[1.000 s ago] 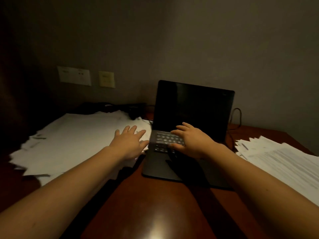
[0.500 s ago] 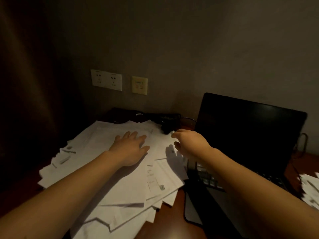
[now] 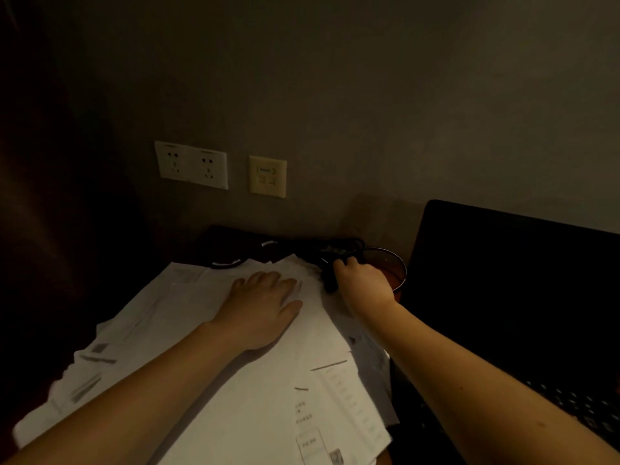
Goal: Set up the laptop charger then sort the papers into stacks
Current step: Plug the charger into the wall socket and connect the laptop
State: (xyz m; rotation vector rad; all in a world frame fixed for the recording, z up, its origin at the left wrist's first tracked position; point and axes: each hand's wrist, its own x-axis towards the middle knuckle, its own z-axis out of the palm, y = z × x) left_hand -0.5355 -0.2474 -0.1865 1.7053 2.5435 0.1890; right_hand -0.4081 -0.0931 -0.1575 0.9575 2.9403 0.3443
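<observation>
A loose pile of white papers [image 3: 208,380] covers the left of the dark wooden desk. My left hand [image 3: 261,305] lies flat on the pile, fingers straight. My right hand [image 3: 364,285] reaches past the pile's far corner and curls its fingers round the black charger cable [image 3: 330,263], whose bundle lies against the wall. The open black laptop [image 3: 513,297] stands at the right, screen dark. A white double wall socket [image 3: 191,165] sits on the wall above the papers.
A beige wall plate [image 3: 267,176] is right of the socket. A dark flat object [image 3: 235,246] lies behind the papers by the wall. A loop of cable [image 3: 397,263] curves beside the laptop. Dim light hides the left side.
The view swung left from the laptop to the papers. My right hand left the keyboard, reached to the far corner and took hold of the charger cable. My left hand stayed on the papers.
</observation>
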